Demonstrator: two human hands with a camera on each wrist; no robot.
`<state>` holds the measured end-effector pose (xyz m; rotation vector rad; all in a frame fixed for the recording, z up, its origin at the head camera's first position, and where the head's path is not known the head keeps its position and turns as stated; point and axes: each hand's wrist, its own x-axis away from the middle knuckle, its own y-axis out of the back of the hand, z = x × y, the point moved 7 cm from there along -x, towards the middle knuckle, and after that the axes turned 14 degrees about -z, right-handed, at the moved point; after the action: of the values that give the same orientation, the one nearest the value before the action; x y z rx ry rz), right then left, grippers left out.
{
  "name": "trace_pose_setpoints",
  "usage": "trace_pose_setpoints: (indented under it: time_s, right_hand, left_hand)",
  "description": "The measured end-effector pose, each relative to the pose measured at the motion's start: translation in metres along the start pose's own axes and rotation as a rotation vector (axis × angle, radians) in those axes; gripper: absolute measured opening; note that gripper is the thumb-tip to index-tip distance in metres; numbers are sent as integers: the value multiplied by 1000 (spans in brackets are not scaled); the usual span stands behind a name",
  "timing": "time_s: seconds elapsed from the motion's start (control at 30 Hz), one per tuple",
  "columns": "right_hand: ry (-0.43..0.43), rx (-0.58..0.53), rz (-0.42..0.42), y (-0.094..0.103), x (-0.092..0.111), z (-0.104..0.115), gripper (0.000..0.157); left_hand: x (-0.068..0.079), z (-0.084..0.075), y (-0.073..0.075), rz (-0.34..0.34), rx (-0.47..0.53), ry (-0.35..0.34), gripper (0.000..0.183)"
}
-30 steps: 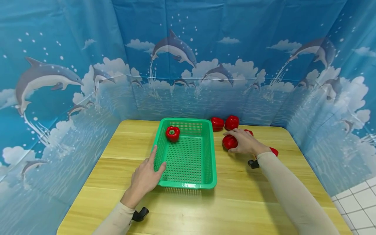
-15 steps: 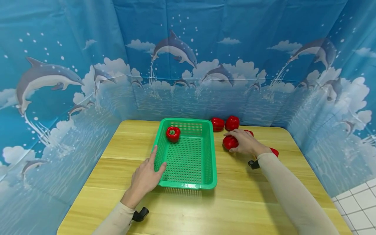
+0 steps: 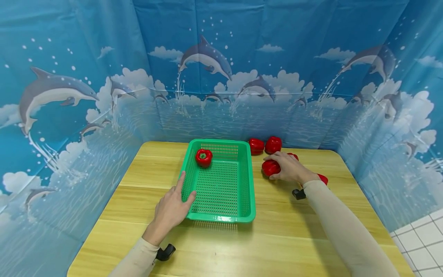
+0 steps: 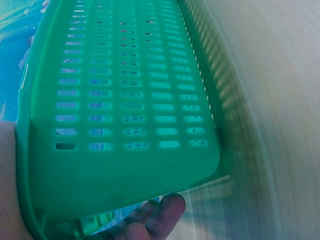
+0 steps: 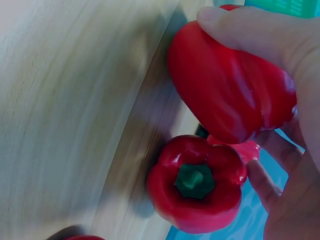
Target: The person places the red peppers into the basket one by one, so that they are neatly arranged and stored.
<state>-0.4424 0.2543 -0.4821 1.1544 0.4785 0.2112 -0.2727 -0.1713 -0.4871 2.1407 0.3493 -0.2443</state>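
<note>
My left hand [image 3: 172,207] is holding the basket [image 3: 221,219] by its near-left corner, thumb and index spread, likely to steady it. My right hand [image 3: 290,168] is pinching a pepper [image 5: 225,85] across its sides, probably for security; it's lying between thumb and fingers, right of the basket.

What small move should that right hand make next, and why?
Probably lift the held pepper: the right hand grips it, and the nearby basket has bare space beside its single pepper.
</note>
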Motion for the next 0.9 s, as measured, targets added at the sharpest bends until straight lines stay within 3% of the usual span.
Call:
trace_pose_setpoints:
  time_s: [0.9]
  right_hand:
    - [20, -81, -51, 9, 2, 17, 75]
  left_hand:
    - [1, 1, 0, 17, 5, -6, 95]
